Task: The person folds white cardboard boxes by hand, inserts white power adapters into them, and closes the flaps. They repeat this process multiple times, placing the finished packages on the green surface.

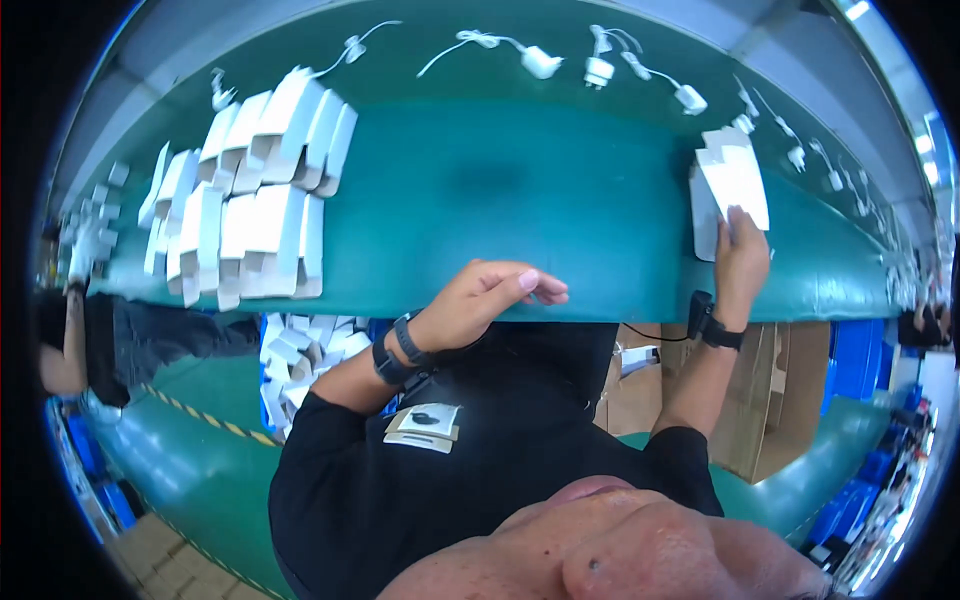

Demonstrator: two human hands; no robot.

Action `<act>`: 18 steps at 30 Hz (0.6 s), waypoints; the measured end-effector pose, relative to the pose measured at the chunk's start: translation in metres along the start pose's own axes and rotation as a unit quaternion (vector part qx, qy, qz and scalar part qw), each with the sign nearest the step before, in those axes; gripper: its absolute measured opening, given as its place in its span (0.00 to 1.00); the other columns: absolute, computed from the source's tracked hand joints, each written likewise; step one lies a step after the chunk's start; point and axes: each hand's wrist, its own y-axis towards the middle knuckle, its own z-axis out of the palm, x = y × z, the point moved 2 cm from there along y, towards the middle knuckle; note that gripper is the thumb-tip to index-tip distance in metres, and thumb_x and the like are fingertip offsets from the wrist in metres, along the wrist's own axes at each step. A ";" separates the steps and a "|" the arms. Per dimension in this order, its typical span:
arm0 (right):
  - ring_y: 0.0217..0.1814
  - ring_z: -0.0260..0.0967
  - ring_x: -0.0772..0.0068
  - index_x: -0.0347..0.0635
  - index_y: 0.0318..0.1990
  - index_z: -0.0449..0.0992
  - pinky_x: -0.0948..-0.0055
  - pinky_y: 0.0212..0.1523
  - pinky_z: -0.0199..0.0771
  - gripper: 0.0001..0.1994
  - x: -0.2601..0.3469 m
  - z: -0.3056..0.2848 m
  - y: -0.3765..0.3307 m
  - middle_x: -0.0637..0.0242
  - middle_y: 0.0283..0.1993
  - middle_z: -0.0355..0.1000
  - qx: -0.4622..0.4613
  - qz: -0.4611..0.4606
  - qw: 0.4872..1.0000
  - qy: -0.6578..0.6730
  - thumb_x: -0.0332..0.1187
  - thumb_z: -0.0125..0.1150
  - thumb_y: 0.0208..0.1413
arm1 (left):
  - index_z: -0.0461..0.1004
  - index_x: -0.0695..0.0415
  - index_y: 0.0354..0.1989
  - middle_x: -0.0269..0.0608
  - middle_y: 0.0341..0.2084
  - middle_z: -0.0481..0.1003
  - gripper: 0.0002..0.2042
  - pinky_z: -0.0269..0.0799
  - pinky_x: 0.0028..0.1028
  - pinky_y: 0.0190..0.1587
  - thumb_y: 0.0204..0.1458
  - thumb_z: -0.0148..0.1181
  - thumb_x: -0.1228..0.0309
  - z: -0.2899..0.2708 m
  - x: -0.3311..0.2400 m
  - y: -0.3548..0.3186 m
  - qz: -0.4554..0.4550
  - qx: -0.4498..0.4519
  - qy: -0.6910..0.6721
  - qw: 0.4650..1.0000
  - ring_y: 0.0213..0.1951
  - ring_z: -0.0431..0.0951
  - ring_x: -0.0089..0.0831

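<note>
On the right side of the green table, my right hand grips the near end of a white cardboard box. Its thumb and fingers close on the white card. Another white card panel stands just left of it; I cannot tell whether both are one piece. My left hand hovers at the table's near edge, fingers loosely bent and nothing visible in them. Farther left, several open white boxes stand packed together in rows, flaps up.
White chargers with bundled cables lie spaced along the far side of the table. Below the near edge sit a blue bin of white boxes and a brown carton. Another person works at far left.
</note>
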 end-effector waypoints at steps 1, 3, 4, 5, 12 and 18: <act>0.48 0.77 0.55 0.42 0.46 0.81 0.63 0.48 0.76 0.09 0.012 -0.008 0.002 0.58 0.46 0.79 -0.017 -0.020 0.999 -0.025 0.28 0.62 0.58 | 0.71 0.64 0.59 0.49 0.50 0.78 0.24 0.70 0.31 0.54 0.68 0.44 0.55 0.001 0.002 0.003 -0.004 -0.014 -0.012 1.000 0.52 0.77 0.34; 0.47 0.78 0.56 0.42 0.46 0.81 0.64 0.47 0.77 0.10 0.036 -0.020 -0.001 0.60 0.46 0.80 -0.032 -0.030 0.998 -0.053 0.27 0.62 0.58 | 0.67 0.64 0.63 0.50 0.56 0.75 0.28 0.69 0.33 0.57 0.65 0.49 0.52 0.000 0.005 0.008 -0.017 -0.045 -0.034 0.998 0.56 0.75 0.35; 0.46 0.78 0.57 0.42 0.46 0.81 0.64 0.46 0.77 0.10 0.049 -0.027 -0.006 0.59 0.46 0.80 -0.050 -0.016 0.999 -0.013 0.27 0.62 0.57 | 0.67 0.64 0.63 0.50 0.56 0.75 0.28 0.69 0.33 0.57 0.65 0.49 0.52 0.000 0.006 0.014 -0.021 -0.039 -0.032 0.998 0.56 0.75 0.35; 0.45 0.78 0.57 0.42 0.47 0.81 0.65 0.44 0.77 0.10 0.065 -0.034 -0.014 0.59 0.46 0.80 -0.066 -0.006 0.997 0.028 0.26 0.62 0.57 | 0.64 0.64 0.65 0.50 0.58 0.72 0.31 0.68 0.34 0.59 0.63 0.52 0.50 0.002 0.006 0.022 0.030 -0.079 -0.052 0.995 0.58 0.74 0.36; 0.44 0.77 0.54 0.38 0.46 0.80 0.64 0.43 0.76 0.15 0.219 -0.070 -0.040 0.56 0.44 0.78 0.009 -0.120 0.901 0.416 0.23 0.68 0.49 | 0.50 0.63 0.72 0.49 0.68 0.61 0.48 0.60 0.39 0.66 0.52 0.65 0.45 -0.007 0.008 0.048 0.070 -0.145 -0.189 0.969 0.64 0.66 0.41; 0.48 0.76 0.55 0.35 0.50 0.77 0.64 0.48 0.75 0.16 0.229 -0.070 -0.059 0.54 0.47 0.77 0.095 -0.122 0.864 0.479 0.25 0.66 0.52 | 0.52 0.61 0.72 0.45 0.62 0.66 0.46 0.61 0.36 0.65 0.50 0.70 0.51 -0.013 0.019 0.022 0.111 -0.076 -0.127 0.983 0.64 0.66 0.34</act>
